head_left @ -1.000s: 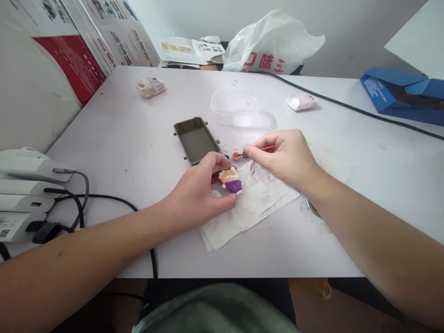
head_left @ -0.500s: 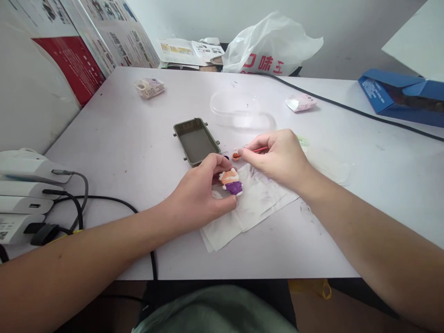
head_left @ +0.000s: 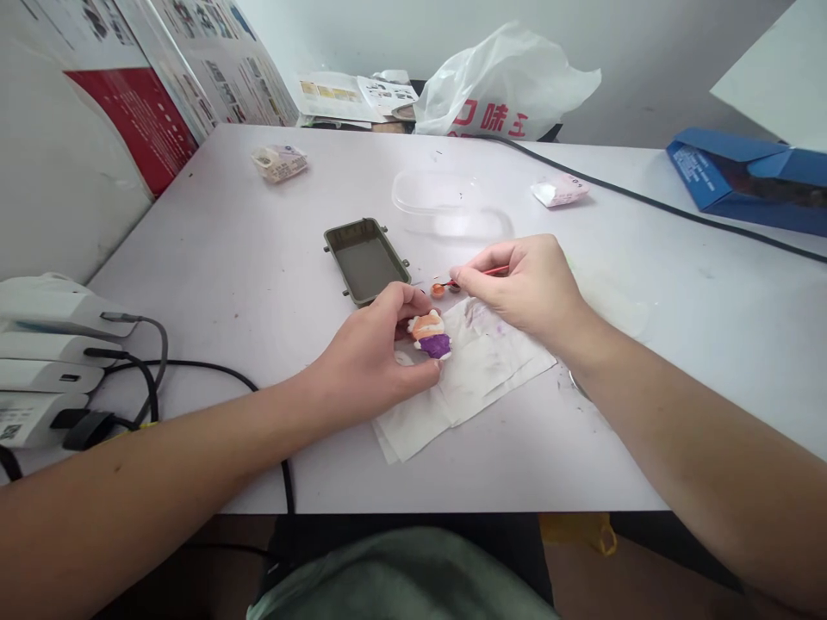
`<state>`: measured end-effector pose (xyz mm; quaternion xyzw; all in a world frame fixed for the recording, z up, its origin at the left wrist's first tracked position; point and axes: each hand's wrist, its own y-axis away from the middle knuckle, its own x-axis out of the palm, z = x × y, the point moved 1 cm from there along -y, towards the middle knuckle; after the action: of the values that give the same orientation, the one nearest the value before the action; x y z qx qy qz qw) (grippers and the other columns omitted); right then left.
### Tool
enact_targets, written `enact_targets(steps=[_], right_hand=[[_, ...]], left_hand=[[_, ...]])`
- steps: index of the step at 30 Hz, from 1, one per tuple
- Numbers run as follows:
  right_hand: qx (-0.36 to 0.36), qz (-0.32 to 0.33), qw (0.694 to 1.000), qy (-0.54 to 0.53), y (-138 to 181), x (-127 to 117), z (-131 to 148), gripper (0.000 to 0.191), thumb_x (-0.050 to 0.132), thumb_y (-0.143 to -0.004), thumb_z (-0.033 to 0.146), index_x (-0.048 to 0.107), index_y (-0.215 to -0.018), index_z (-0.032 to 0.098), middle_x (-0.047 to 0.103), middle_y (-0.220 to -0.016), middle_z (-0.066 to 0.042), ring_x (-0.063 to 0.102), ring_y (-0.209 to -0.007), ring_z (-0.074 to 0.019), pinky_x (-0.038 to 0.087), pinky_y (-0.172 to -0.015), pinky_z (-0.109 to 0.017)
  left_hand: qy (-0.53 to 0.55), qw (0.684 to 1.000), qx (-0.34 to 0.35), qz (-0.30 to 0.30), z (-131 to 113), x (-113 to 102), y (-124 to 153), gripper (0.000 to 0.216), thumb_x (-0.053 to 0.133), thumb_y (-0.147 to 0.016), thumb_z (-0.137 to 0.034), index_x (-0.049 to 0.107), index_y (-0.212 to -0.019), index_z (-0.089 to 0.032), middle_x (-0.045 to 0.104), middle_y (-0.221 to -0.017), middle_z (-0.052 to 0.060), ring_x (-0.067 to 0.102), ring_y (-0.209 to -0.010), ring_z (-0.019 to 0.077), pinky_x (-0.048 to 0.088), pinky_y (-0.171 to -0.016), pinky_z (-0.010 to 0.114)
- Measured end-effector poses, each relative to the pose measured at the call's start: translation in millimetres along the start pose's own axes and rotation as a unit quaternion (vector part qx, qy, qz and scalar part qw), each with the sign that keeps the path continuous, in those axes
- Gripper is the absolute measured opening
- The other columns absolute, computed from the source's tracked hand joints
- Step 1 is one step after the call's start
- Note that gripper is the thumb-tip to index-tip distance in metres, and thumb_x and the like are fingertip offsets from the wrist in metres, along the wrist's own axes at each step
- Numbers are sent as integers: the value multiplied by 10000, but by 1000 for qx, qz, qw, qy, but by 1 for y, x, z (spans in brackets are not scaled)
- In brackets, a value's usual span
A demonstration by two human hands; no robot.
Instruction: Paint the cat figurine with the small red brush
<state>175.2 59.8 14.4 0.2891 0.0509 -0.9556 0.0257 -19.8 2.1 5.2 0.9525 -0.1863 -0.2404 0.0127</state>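
Between the thumb and fingers of my left hand [head_left: 381, 349] is a small figurine [head_left: 432, 334], painted orange above and purple below with white parts. My right hand [head_left: 526, 284] pinches a thin red paintbrush [head_left: 494, 271], its dark tip pointing left at the rim of a small pot of orange paint [head_left: 438, 291]. A second small, darker pot [head_left: 454, 288] sits just right of the orange one, partly under the brush. Beneath the hands lie white tissues [head_left: 478, 370] with faint purple stains. Some of my left fingers are hidden behind the figurine.
An olive-green tray [head_left: 368, 258] stands behind my left hand. Farther back are a clear plastic lid [head_left: 439, 194] and two small crumpled packets, one a pink-white packet [head_left: 559, 190]. Black cables cross the table; white chargers [head_left: 45, 344] crowd the left edge. A blue box [head_left: 743, 181] stands right.
My right hand has moved slightly up and to the right, drawing the brush tip from inside the orange pot toward its right side. My left hand keeps the figurine in nearly the same place.
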Motion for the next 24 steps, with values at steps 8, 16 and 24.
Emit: enact_targets(steps=[8,16,24], right_hand=[[0,-21,1000,-21,4,-8,1,194,762,-754,334,745,-623,193,626,-549,-33,485,-472,-111,335,-382,-243],[-29,91,991,-93,20,-11,10,181,852,-715,371,755,-643,237,713,-632,-22,646,-587,-168,470,-478,-286],[-47,160,982,-93,18,-5,4,75,802,-794,361,801,-780,288,788,-794,-5,720,-769,-188,564,-697,-324]], left_hand=[[21,1000,-6,8,-2,-1,1,345,710,-787,-238,461,-1026,-244,699,-1131,21,669,-932,175,535,-839,351],[18,1000,8,-8,0,1,1,332,702,-781,-228,455,-1002,-251,714,-1061,10,682,-915,192,534,-806,367],[27,1000,0,4,-3,0,0,318,701,-796,-231,459,-1002,-243,715,-1065,8,682,-919,177,532,-792,344]])
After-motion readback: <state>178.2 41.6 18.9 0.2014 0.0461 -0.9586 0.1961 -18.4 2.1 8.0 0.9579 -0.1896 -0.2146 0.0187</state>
